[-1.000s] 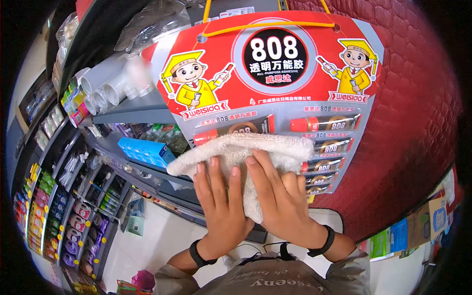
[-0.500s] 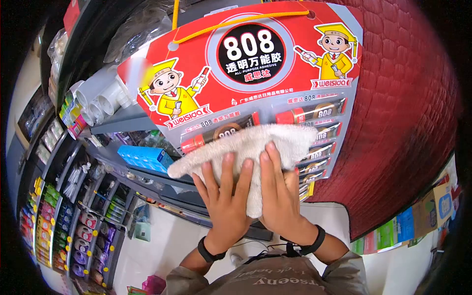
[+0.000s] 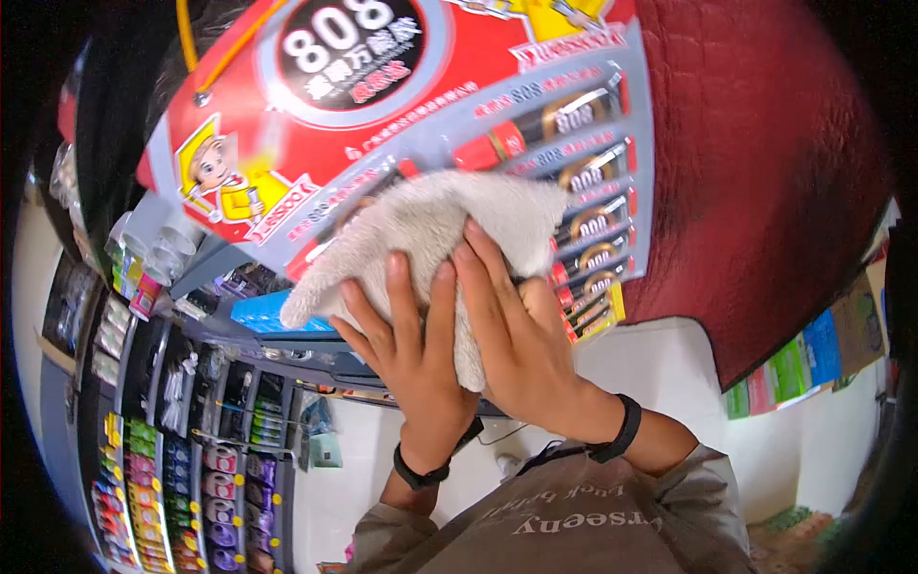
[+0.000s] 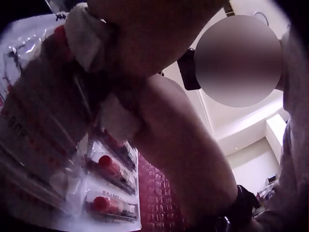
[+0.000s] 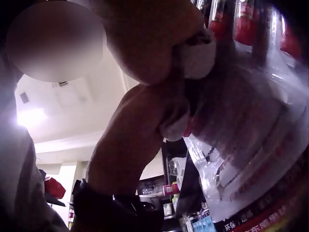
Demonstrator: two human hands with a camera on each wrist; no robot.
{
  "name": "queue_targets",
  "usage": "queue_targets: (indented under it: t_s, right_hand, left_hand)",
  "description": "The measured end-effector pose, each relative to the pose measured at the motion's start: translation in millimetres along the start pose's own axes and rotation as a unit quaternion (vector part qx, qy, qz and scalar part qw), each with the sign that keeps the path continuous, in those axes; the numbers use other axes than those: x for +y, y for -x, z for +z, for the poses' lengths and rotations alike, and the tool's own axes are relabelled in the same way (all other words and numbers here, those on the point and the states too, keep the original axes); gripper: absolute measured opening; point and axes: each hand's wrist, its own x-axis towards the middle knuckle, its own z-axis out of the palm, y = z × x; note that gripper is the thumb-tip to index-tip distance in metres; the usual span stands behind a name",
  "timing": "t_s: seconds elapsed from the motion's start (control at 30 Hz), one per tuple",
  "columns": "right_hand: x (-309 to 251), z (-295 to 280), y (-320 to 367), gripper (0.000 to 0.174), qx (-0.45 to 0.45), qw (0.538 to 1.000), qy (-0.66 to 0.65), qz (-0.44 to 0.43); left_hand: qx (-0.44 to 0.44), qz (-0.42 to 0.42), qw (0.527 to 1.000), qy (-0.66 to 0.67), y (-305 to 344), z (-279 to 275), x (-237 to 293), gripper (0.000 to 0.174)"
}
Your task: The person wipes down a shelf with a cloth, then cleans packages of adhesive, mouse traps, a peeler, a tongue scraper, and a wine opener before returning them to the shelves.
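A red and grey display card [image 3: 287, 134] of 808 glue tubes [image 3: 550, 124] hangs from a yellow cord. A white towel [image 3: 430, 225] lies against its lower half. My left hand [image 3: 406, 344] presses the towel flat with straight fingers. My right hand [image 3: 507, 316] presses it beside the left, fingers straight too. In the left wrist view the towel [image 4: 87, 38] shows above red-capped tubes [image 4: 108, 164] in their blisters. In the right wrist view the towel [image 5: 200, 55] bulges between my palm and the glossy card [image 5: 251, 135].
Shelves of small packaged goods [image 3: 163, 421] run down the left, with white pipe fittings [image 3: 158, 244] and a blue box [image 3: 263, 311] higher up. A dark red quilted wall [image 3: 765, 172] stands at the right, with boxes [image 3: 822, 349] at its foot. The floor is white.
The view has tilted and the card now sits higher and slanted. Both hands with the towel have slid up the card slightly, staying pressed on it.
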Motion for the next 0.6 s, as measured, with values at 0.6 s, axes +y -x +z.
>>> queue_targets:
  t_s: [0.6]
  right_hand:
    - [20.2, 10.8, 72.6, 0.049, -0.048, 0.997, -0.013, 0.058]
  left_hand:
    - [-0.039, 0.06, 0.995, -0.074, 68.5, 36.5, 3.1, 0.05]
